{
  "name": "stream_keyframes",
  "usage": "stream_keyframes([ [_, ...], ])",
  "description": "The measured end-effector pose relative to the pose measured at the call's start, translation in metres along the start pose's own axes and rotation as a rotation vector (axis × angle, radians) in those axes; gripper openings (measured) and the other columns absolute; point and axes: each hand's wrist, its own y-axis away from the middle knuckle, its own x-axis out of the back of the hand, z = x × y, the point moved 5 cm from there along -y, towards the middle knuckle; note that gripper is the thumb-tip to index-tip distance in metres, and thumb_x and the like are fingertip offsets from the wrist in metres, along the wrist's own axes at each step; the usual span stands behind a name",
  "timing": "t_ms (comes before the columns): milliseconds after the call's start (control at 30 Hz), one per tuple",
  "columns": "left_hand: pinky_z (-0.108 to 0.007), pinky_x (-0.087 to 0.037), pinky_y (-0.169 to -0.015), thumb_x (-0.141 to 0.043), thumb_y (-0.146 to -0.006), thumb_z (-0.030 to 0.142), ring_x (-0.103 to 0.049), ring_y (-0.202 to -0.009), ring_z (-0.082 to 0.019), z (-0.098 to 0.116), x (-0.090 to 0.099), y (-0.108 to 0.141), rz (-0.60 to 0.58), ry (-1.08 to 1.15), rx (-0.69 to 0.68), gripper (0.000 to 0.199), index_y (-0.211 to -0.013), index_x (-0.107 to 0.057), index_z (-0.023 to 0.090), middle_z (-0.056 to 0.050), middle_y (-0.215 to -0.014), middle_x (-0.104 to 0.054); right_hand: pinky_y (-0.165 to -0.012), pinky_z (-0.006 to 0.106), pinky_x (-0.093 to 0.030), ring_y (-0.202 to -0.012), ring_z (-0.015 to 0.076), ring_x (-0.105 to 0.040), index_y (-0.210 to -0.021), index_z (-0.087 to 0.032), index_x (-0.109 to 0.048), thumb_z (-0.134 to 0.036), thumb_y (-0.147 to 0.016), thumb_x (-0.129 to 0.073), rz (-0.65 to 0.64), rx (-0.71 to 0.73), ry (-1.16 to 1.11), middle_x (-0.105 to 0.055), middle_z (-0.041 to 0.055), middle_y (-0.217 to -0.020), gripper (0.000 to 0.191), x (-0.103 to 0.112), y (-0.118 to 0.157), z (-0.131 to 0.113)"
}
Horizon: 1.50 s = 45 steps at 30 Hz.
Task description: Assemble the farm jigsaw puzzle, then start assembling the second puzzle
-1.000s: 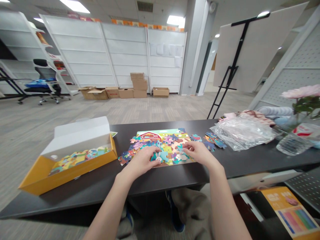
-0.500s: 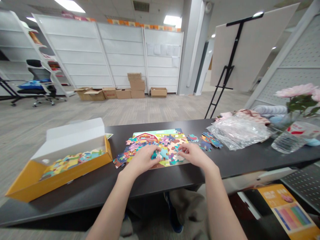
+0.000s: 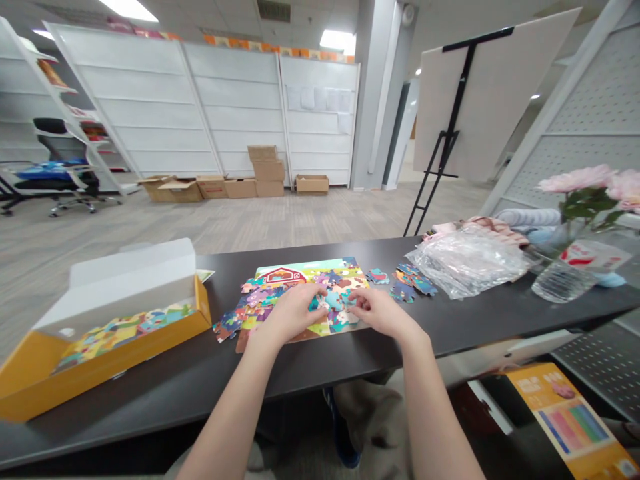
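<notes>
On the dark table (image 3: 170, 393): puzzle board (image 3: 325, 266), right of the yellow box (image 3: 125, 357).
Left hand (image 3: 294, 310): over the board, fingers bent; grip hidden.
Right hand (image 3: 383, 311): apart from it, fingertips near teal pieces (image 3: 339, 301); pinch unclear.

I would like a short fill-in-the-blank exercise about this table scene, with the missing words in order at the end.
1. The bare hand nearer the yellow-orange cardboard box is the person's ____ hand.
2. The barn printed on the colourful flat jigsaw puzzle is mainly ____.
3. For the person, the crumpled transparent plastic bag lies to the ____ of the puzzle.
4. The large, green-leaved flowers are ____.

Missing words: left; red; right; pink.
</notes>
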Motion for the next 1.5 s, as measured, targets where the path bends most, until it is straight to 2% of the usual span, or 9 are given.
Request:
stream_keyframes([
  [167, -0.035, -0.05, -0.087, -0.065, -0.087, 0.026, -0.066, -0.099, -0.024, -0.001, -0.005, -0.004, -0.024, 0.023, -0.004, 0.02, -0.106, -0.067, 0.022, -0.005, -0.107, -0.072, -0.06, 0.023, -0.041, -0.062, 0.0129, -0.058, -0.099, -0.017, -0.07, -0.019, -0.084, -0.065, -0.003, -0.007, -0.027, -0.068, 0.0009, -0.072, 0.016, 0.0, 0.002, 0.002],
  [400, -0.033, -0.048, -0.093, -0.063, -0.09, 0.024, -0.065, -0.103, -0.023, 0.002, -0.011, -0.008, -0.087, 0.076, -0.086, 0.013, -0.098, -0.073, 0.022, -0.004, -0.105, -0.074, -0.061, 0.024, -0.041, -0.061, 0.013, -0.058, -0.097, -0.017, -0.071, -0.022, -0.085, -0.064, -0.009, -0.005, -0.033, -0.068, 0.0008, -0.072, 0.014, 0.0, 0.003, 0.0],
  [600, -0.033, -0.048, -0.094, -0.062, -0.093, 0.03, -0.064, -0.102, -0.023, 0.001, -0.011, -0.007, -0.087, 0.034, -0.073, 0.017, -0.097, -0.077, 0.023, -0.006, -0.106, -0.073, -0.061, 0.024, -0.04, -0.063, 0.0132, -0.057, -0.097, -0.017, -0.073, -0.023, -0.086, -0.064, -0.009, 0.004, -0.001, -0.067, 0.0004, -0.071, 0.016, 0.001, 0.003, -0.005],
  [900, -0.035, -0.049, -0.095, -0.063, -0.092, 0.026, -0.064, -0.103, -0.023, 0.003, -0.01, -0.005, -0.074, -0.006, -0.058, 0.017, -0.099, -0.078, 0.024, -0.007, -0.111, -0.073, -0.061, 0.024, -0.037, -0.063, 0.0139, -0.056, -0.093, -0.022, -0.078, -0.023, -0.086, -0.061, -0.045, 0.017, 0.059, -0.068, 0.0005, -0.071, 0.018, 0.0, 0.003, -0.015],
  [1033, -0.037, -0.048, -0.098, -0.063, -0.092, 0.026, -0.066, -0.102, -0.024, 0.005, -0.011, -0.004, -0.072, -0.03, -0.054, 0.016, -0.098, -0.078, 0.023, -0.006, -0.107, -0.075, -0.061, 0.024, -0.037, -0.064, 0.0141, -0.056, -0.091, -0.021, -0.078, -0.022, -0.085, -0.061, -0.043, 0.004, 0.078, -0.068, 0.0007, -0.071, 0.019, -0.001, 0.002, -0.015],
  [1233, -0.036, -0.049, -0.1, -0.053, -0.091, 0.012, -0.065, -0.111, -0.023, -0.006, -0.01, 0.0, -0.02, 0.066, 0.0, 0.03, -0.113, -0.072, 0.021, -0.007, -0.118, -0.074, -0.062, 0.024, -0.037, -0.063, 0.0137, -0.055, -0.095, -0.02, -0.078, -0.025, -0.086, -0.062, -0.044, 0.001, 0.067, -0.067, 0.0006, -0.07, 0.019, 0.001, 0.002, -0.015],
  [1500, -0.037, -0.05, -0.098, -0.052, -0.088, 0.011, -0.064, -0.103, -0.023, -0.004, -0.006, 0.005, -0.027, -0.02, -0.028, 0.025, -0.097, -0.073, 0.022, -0.005, -0.106, -0.075, -0.063, 0.025, -0.04, -0.063, 0.0142, -0.057, -0.097, -0.018, -0.076, -0.028, -0.086, -0.061, -0.003, 0.01, 0.017, -0.069, 0.002, -0.073, 0.021, 0.001, 0.001, -0.009],
])
